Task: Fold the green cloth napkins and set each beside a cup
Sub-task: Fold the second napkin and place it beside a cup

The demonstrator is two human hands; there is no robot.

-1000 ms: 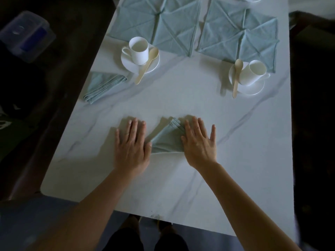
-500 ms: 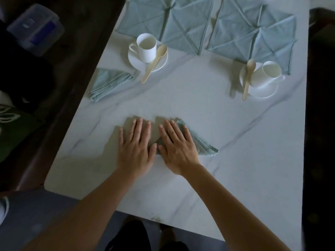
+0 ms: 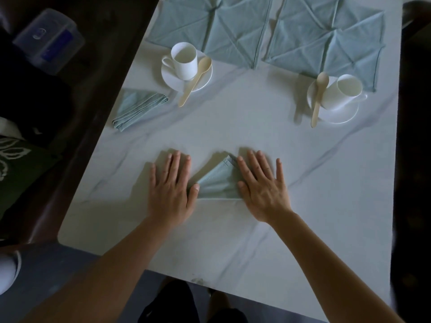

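— How do we make this crease hold?

— We press with both hands flat. The left hand (image 3: pixel 171 185) and the right hand (image 3: pixel 261 185) have straight, spread fingers and grip nothing, with our weight going down onto the napkin (image 3: pixel 217 183) between them. We think it best to sweep the palms outward along the near folded edge, so the layers don't creep, and only then lift.

— And where do we take it?

— Probably to the right cup (image 3: pixel 342 92), which leans tipped on its saucer (image 3: pixel 338 115) with a wooden spoon (image 3: pixel 318 99) alongside. The left cup (image 3: pixel 184 60) already has a folded napkin (image 3: pixel 137 108) lying near it.

— How does our cloth look?

— It is pale green, thin and soft, folded to a wedge near the front of the marble table (image 3: pixel 233 229). It has a straight near edge and a stitched corner pointing away, and its ends are hidden under our hands. It looks limp, so we expect it to spring open if we release it carelessly. More open napkins (image 3: pixel 210 26) lie spread at the far end.
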